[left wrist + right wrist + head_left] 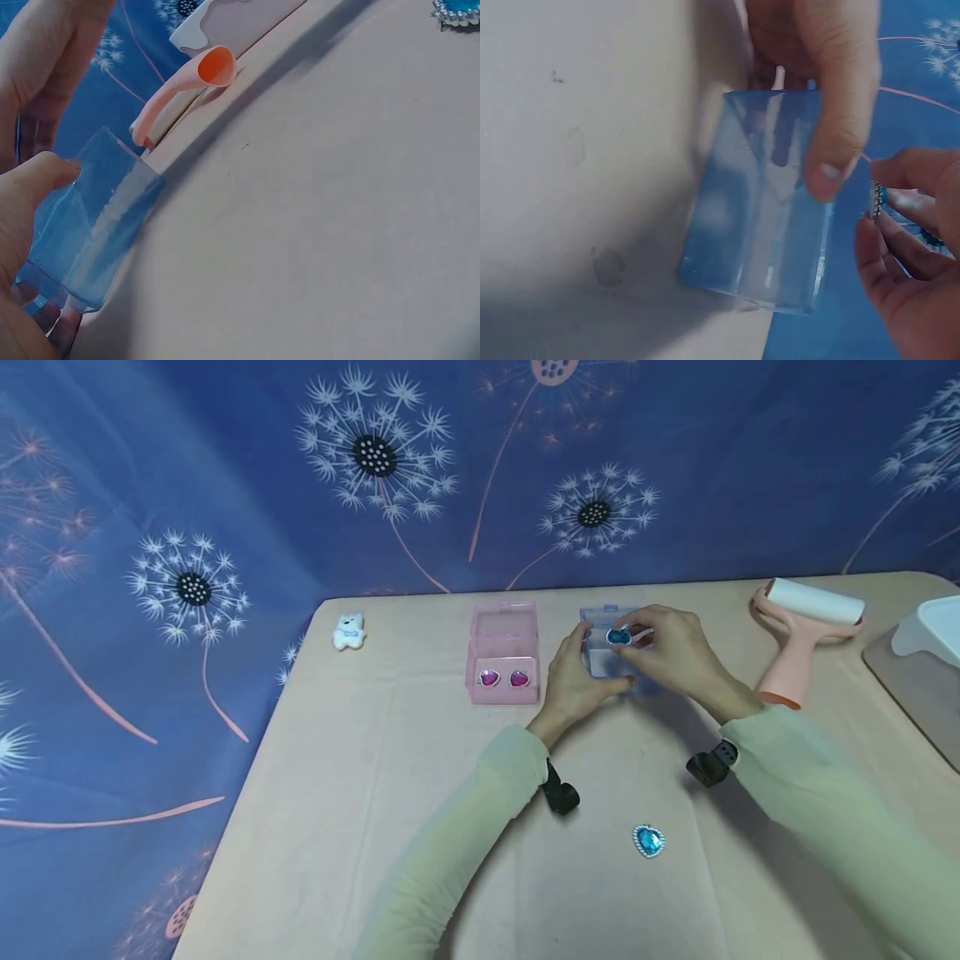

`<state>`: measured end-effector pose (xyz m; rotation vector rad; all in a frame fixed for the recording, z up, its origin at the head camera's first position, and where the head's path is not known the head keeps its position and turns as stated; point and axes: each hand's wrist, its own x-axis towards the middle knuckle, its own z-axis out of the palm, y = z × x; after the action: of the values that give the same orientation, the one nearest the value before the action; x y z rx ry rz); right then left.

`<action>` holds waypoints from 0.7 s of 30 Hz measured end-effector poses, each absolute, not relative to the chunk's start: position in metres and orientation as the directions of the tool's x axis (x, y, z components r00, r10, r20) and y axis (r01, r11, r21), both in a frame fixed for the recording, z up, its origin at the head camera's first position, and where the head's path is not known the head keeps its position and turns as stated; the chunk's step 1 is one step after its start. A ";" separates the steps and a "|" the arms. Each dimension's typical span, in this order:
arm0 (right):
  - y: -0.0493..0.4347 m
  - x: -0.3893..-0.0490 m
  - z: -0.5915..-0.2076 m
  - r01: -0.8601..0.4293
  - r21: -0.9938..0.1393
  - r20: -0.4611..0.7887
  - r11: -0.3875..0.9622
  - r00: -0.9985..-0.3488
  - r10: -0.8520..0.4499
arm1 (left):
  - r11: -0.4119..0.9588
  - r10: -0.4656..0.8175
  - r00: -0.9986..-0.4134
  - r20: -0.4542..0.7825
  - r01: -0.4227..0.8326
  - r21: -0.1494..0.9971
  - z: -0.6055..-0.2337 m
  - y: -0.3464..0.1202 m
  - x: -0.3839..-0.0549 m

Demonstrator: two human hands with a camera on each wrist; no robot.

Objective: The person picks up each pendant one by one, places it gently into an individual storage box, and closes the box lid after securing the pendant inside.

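A translucent blue plastic box (600,660) with its lid up is held by my left hand (576,685), thumb on the near wall in the left wrist view. Over the box, my right hand (675,647) pinches a blue heart-shaped gem (618,636) between thumb and fingers. The right wrist view catches that gem (877,199) edge-on, beside the box (757,217). Another blue heart gem (648,841) with a silvery beaded rim lies on the table nearer me. Left of my hands stands an open pink box (502,695) with two pink heart gems (489,678) inside.
At the right lies a pink lint roller (791,643) with a white roll. Beyond it, a pale container (918,681) stands at the table's right edge. A small white bear figure (348,632) sits at the back left. A blue dandelion-print cloth (495,468) hangs behind the table.
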<state>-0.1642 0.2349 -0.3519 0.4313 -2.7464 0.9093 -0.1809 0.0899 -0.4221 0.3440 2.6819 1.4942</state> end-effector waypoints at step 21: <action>0.230 -0.190 -0.374 -0.253 -0.490 -0.007 0.834 -0.956 -0.294 | 0.498 0.237 -0.969 0.070 0.183 0.848 -0.423 0.088 -0.182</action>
<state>-0.1901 0.2303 -0.3740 0.4607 -3.0870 0.8064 -0.1824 0.0882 -0.4226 0.3747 2.6702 1.5014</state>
